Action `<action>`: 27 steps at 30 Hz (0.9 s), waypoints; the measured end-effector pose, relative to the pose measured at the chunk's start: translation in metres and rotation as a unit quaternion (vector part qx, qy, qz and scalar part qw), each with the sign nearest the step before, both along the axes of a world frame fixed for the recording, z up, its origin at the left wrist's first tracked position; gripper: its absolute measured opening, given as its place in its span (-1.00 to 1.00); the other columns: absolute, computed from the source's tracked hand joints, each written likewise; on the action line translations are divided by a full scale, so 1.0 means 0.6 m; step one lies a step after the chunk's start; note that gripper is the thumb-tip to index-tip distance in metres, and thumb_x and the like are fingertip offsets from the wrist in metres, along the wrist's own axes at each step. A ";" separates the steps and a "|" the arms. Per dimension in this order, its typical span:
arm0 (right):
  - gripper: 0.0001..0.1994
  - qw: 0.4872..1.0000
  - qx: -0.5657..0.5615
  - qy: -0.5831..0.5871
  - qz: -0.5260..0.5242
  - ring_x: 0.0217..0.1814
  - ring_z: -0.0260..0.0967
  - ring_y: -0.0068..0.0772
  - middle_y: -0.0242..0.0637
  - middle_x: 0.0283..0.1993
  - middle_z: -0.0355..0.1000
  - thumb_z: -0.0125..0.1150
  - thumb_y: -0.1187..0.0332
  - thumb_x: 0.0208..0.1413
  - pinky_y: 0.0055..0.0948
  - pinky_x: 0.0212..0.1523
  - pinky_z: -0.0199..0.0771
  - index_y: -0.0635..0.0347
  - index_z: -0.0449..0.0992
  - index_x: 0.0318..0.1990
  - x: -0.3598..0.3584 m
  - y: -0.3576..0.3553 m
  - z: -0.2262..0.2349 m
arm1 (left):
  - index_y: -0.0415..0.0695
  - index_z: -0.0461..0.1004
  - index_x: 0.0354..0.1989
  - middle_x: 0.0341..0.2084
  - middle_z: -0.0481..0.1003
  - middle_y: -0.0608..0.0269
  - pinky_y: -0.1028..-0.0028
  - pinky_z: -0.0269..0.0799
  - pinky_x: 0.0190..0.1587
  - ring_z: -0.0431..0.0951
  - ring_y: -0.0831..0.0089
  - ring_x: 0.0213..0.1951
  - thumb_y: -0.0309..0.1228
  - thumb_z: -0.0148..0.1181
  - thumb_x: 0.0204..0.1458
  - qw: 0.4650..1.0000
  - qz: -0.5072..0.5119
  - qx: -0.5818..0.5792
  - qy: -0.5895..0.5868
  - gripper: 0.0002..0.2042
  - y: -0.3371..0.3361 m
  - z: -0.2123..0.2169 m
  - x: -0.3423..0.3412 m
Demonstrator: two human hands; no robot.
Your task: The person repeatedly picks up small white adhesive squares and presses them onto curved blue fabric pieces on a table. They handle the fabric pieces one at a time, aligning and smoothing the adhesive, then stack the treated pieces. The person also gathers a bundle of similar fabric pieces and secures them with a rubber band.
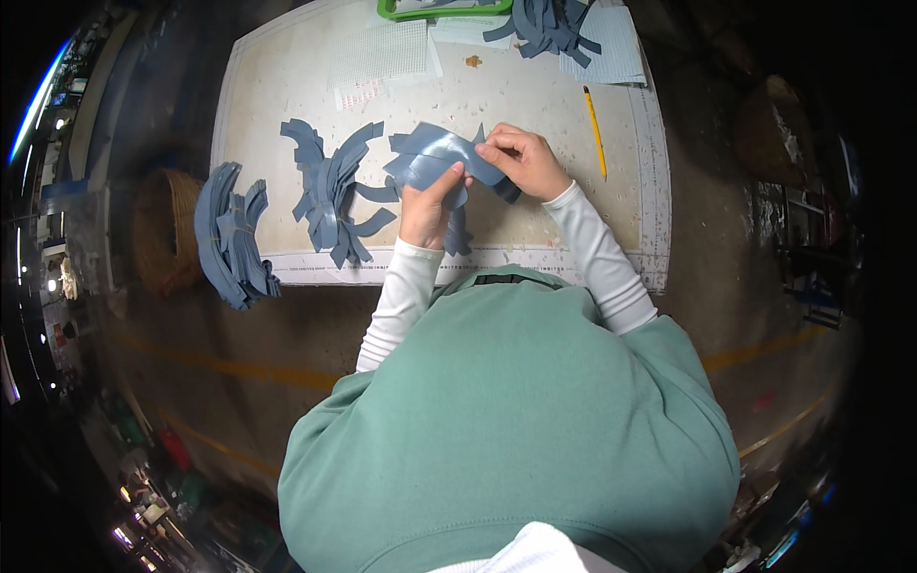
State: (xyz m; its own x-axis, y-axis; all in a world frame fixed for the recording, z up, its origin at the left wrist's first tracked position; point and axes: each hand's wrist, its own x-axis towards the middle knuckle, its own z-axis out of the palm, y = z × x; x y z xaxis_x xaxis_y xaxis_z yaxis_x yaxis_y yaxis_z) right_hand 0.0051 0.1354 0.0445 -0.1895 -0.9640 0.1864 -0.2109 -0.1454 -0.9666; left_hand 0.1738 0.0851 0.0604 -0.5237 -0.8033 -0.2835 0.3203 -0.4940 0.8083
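Observation:
Over the near middle of the white table, my left hand (pixel 430 208) grips several blue-grey cut strips (pixel 437 148) of a glossy, flexible sheet material, thumb on top. My right hand (pixel 525 160) pinches the right end of these strips between thumb and fingers. Some strips hang down below my hands, and a darker end shows under the right one. Left of them lies a tangled pile of similar curved strips (pixel 331 191). Farther left, a bundle of strips (pixel 231 239) hangs over the table's left corner, looking tied around its middle.
A yellow pencil (pixel 595 134) lies right of my hands. At the far edge are a green tray (pixel 445 9), another pile of blue-grey strips (pixel 549 26) and paper sheets (pixel 380 53). A wicker basket (pixel 164 234) stands on the floor at the left.

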 end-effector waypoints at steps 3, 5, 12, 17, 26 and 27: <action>-0.78 0.995 0.047 -0.076 0.035 -0.48 0.06 -0.73 -0.52 -0.44 0.27 0.13 0.31 0.13 -0.67 -0.47 0.10 0.30 0.47 -0.42 -0.007 -0.003 -0.005 | -0.26 0.39 -0.18 -0.36 0.48 0.18 0.47 0.53 -0.23 0.54 0.41 -0.34 -0.55 0.15 0.03 0.998 0.048 0.019 0.029 -0.82 0.008 0.003 -0.004; -0.78 1.000 0.012 -0.017 0.012 -0.48 0.06 -0.73 -0.51 -0.44 0.26 0.12 0.30 0.14 -0.67 -0.46 0.10 0.31 0.47 -0.41 -0.009 -0.004 -0.005 | -0.28 0.38 -0.18 -0.34 0.48 0.14 0.44 0.54 -0.19 0.54 0.35 -0.30 -0.50 0.12 0.06 0.997 0.048 0.054 0.025 -0.82 0.010 0.007 -0.003; -0.72 0.997 -0.020 0.059 -0.045 -0.49 0.22 -0.56 -0.37 -0.49 0.31 0.16 0.23 0.10 -0.58 -0.43 0.24 0.32 0.46 -0.44 -0.027 -0.004 0.021 | -0.34 0.35 -0.14 -0.25 0.48 -0.03 0.38 0.52 -0.12 0.53 0.26 -0.21 -0.41 0.05 0.13 0.998 0.044 0.042 0.004 -0.77 0.025 0.018 -0.018; -0.74 0.995 -0.049 0.078 -0.033 -0.49 0.22 -0.54 -0.38 -0.47 0.31 0.17 0.24 0.09 -0.58 -0.43 0.24 0.31 0.46 -0.43 -0.035 -0.002 0.025 | -0.32 0.32 -0.08 -0.21 0.46 0.04 0.38 0.49 -0.10 0.52 0.29 -0.16 -0.41 0.05 0.13 0.998 0.044 0.013 0.032 -0.73 0.029 0.021 -0.024; -0.77 0.992 -0.089 0.085 -0.034 -0.49 0.22 -0.56 -0.40 -0.46 0.32 0.20 0.27 0.07 -0.59 -0.44 0.23 0.29 0.47 -0.44 -0.036 -0.001 0.025 | -0.26 0.34 -0.14 -0.27 0.46 0.15 0.39 0.50 -0.13 0.51 0.38 -0.23 -0.40 0.05 0.14 0.998 0.037 0.009 0.041 -0.79 0.031 0.020 -0.026; -0.77 0.992 -0.089 0.084 -0.034 -0.49 0.22 -0.56 -0.40 -0.45 0.32 0.20 0.27 0.07 -0.59 -0.44 0.23 0.29 0.47 -0.44 -0.036 -0.001 0.019 | -0.26 0.34 -0.13 -0.26 0.46 0.16 0.40 0.50 -0.14 0.51 0.38 -0.24 -0.39 0.05 0.13 0.998 0.037 0.016 0.048 -0.78 0.028 0.019 -0.026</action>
State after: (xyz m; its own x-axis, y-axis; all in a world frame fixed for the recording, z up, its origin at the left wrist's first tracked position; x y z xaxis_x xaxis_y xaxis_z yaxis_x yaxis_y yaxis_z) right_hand -0.0165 0.1350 0.0562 -0.2047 -0.8987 0.3879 -0.3829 -0.2912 -0.8767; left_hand 0.1583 0.1021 0.0716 -0.4894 -0.8322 -0.2607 0.4315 -0.4908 0.7569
